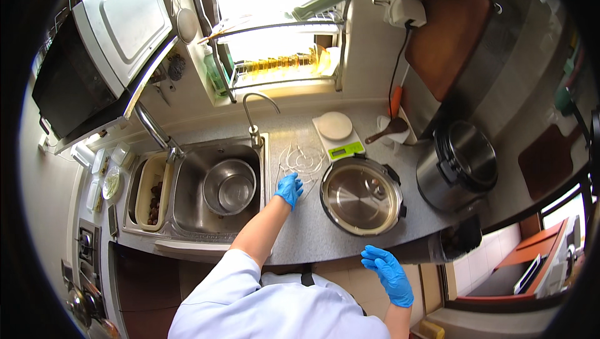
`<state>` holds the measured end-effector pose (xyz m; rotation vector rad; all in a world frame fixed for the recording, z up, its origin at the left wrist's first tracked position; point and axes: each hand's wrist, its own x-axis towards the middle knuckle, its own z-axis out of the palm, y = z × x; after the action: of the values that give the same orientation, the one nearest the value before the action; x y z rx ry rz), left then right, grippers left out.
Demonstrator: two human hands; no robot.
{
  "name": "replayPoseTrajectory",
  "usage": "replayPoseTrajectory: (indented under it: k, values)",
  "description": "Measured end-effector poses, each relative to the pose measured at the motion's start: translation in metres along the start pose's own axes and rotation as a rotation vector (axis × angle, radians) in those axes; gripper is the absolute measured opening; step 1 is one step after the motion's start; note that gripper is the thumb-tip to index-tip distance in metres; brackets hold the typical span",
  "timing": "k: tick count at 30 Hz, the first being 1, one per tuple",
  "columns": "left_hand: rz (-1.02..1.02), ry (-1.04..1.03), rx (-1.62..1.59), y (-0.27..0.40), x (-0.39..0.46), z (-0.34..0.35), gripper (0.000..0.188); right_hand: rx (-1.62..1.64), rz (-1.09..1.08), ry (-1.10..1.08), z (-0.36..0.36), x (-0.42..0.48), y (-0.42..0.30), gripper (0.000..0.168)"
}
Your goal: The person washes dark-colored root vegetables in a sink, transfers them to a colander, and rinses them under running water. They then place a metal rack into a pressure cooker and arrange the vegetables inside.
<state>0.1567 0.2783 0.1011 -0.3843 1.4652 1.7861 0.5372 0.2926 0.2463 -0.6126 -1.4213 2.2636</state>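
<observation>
My left hand, in a blue glove, is at the near edge of a thin wire rack lying on the grey countertop. Its fingers hide part of the wire, and I cannot tell whether they grip it. To the right, a pressure cooker lid lies with its metal inside and pale sealing ring facing up. My right hand, also gloved in blue, hangs in the air in front of the counter edge. It holds nothing, with the thumb apart from the fingers.
A metal bowl sits in the sink, beside a cream basin of dark round fruit. Behind the lid stands a green-and-white kitchen scale. The steel cooker body is at right. A slim tap rises behind.
</observation>
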Motion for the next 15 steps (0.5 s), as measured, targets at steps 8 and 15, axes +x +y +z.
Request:
replayPoseTrajectory:
  k: [8, 15]
  values:
    - [0.054, -0.144, -0.088, 0.031, -0.027, 0.001, 0.018, -0.150, -0.002, 0.014, -0.028, 0.049, -0.053, 0.032]
    - [0.404, -0.082, -0.039, 0.042, -0.085, -0.017, 0.028, -0.443, 0.007, -0.188, -0.009, 0.210, -0.125, 0.027]
